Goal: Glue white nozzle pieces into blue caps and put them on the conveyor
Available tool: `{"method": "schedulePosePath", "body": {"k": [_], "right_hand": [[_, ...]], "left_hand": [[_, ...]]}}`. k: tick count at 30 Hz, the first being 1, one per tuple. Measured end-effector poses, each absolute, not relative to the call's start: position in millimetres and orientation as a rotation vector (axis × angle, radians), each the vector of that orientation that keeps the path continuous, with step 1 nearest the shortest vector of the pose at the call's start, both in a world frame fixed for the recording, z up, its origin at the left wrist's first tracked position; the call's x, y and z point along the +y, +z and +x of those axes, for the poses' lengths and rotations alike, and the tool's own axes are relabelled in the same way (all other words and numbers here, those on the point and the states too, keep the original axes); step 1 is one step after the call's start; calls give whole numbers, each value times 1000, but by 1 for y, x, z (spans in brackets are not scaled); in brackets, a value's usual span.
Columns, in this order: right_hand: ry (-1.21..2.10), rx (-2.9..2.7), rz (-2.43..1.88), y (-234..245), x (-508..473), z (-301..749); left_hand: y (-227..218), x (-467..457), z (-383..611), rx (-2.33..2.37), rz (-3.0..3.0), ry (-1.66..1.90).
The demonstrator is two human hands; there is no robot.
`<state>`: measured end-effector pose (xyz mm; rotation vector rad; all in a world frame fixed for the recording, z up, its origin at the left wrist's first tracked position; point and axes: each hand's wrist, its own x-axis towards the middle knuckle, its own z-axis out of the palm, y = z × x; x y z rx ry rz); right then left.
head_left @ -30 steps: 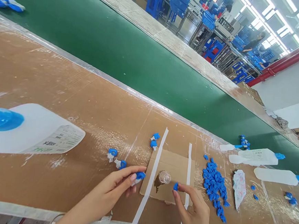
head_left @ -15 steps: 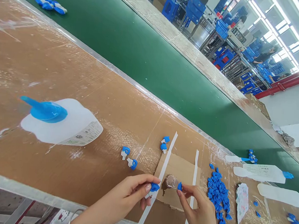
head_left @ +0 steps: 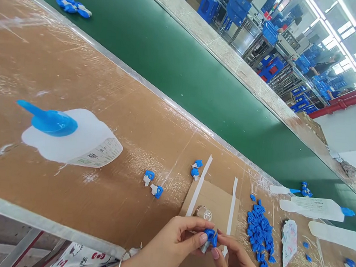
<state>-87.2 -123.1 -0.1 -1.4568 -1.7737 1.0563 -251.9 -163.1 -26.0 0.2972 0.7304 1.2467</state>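
My left hand [head_left: 177, 244] pinches a small blue and white plastic part [head_left: 207, 238] at the table's near edge. My right hand [head_left: 235, 263] meets it from the right, fingertips closed on a small blue cap [head_left: 214, 239] pressed against that part. Just beyond the hands a small clear round cup [head_left: 204, 213] sits on a cardboard patch [head_left: 216, 200] taped to the table. A pile of several loose blue caps [head_left: 259, 230] lies to the right of the patch.
Several finished blue and white parts [head_left: 154, 183] lie left of the patch. A white bottle with a blue nozzle [head_left: 67, 135] lies at the left; flat white bottles [head_left: 314, 206] lie at the right. A green conveyor belt [head_left: 177, 59] runs behind the brown table.
Both hands have come together near the table's edge, so the blue cap now touches the part in my left hand. The view has shifted left and down.
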Motion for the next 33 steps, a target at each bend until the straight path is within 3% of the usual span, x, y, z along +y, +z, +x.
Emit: {"method": "schedulePosePath", "body": {"k": [8, 11, 14, 16, 19, 26, 33], "right_hand": [[771, -2328, -1141, 2, -115, -81], [939, -2507, -1107, 4, -113, -74], [931, -2402, -1441, -7, -98, -39], [571, -2139, -1702, -20, -81, -4], [352, -1987, -1836, -36, -58, 42], [338, -2045, -1782, -50, -43, 67], [441, -2165, -1665, -57, -30, 65]], "left_hand": [[-34, -163, -245, 869, 438, 1184], [-43, -164, -254, 1041, 555, 1158], [-49, -162, -276, 1334, 812, 1093], [-53, -156, -293, 1552, 1000, 1020], [-58, -140, -308, 1781, 1263, 959], [-67, -112, -315, 1915, 1386, 1046], [-55, -167, -358, 2097, 1415, 1109]]}}
